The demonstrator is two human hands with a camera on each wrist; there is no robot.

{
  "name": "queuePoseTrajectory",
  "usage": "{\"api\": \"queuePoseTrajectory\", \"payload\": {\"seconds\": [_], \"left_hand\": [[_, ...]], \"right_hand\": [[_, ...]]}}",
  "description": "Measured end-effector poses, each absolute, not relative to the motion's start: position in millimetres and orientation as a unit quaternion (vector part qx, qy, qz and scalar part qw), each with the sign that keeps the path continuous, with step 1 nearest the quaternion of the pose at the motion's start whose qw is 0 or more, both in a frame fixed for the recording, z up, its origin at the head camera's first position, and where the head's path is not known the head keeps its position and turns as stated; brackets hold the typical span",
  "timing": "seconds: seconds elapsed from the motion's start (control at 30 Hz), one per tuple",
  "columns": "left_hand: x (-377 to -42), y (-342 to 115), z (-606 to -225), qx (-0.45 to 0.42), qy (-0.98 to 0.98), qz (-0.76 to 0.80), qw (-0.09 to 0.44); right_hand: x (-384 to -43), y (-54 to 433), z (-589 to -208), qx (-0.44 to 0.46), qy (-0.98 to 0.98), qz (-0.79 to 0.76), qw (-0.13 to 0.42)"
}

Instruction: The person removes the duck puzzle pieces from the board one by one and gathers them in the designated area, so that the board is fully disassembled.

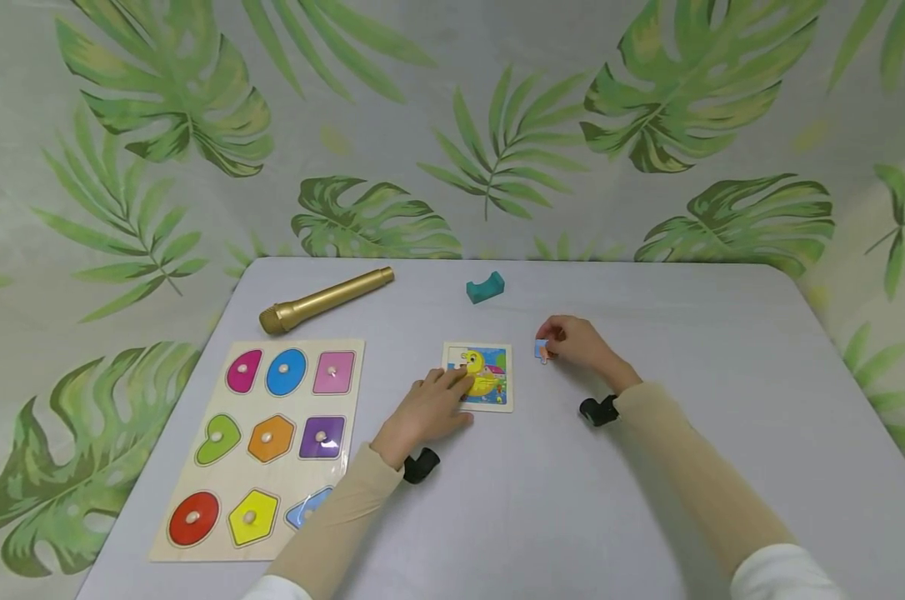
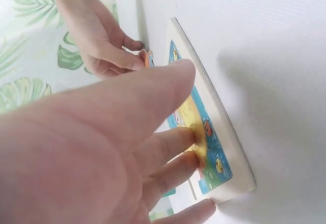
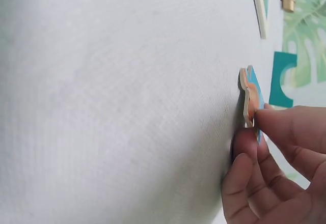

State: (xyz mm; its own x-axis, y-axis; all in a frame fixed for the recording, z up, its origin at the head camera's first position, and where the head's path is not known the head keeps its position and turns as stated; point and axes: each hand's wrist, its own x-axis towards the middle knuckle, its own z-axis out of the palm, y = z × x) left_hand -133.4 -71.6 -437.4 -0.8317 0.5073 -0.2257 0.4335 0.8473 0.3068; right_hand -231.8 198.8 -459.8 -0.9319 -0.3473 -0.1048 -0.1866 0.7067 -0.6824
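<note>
A small square jigsaw puzzle (image 1: pixel 501 403) with a yellow duck picture lies in its wooden frame at the middle of the table. My left hand (image 1: pixel 432 408) rests on its left part with fingers spread and fairly straight, hiding some of the picture. In the left wrist view, fingertips (image 2: pixel 187 136) touch the duck area. Right of the frame, my right hand (image 1: pixel 578 343) pinches a blue and orange puzzle piece (image 1: pixel 541 351) between thumb and fingers. The right wrist view has this puzzle piece (image 3: pixel 253 99) held on edge, close over the table.
On the left lies a wooden board (image 1: pixel 235 400) with several colourful knobbed shapes. A gold microphone (image 1: pixel 325 301) is behind it. A teal arch-shaped block (image 1: pixel 486 288) sits near the table's back edge, before a leaf-patterned cloth (image 1: pixel 497 150).
</note>
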Motion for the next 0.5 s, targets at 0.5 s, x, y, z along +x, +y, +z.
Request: {"api": "queuePoseTrajectory", "payload": {"seconds": [0.5], "left_hand": [[-129.1,-66.6,-443.2,0.266,0.950,0.113,0.116]], "right_hand": [[-226.9,192.1,-455.9,-0.173,0.922,-0.338,0.077]]}}
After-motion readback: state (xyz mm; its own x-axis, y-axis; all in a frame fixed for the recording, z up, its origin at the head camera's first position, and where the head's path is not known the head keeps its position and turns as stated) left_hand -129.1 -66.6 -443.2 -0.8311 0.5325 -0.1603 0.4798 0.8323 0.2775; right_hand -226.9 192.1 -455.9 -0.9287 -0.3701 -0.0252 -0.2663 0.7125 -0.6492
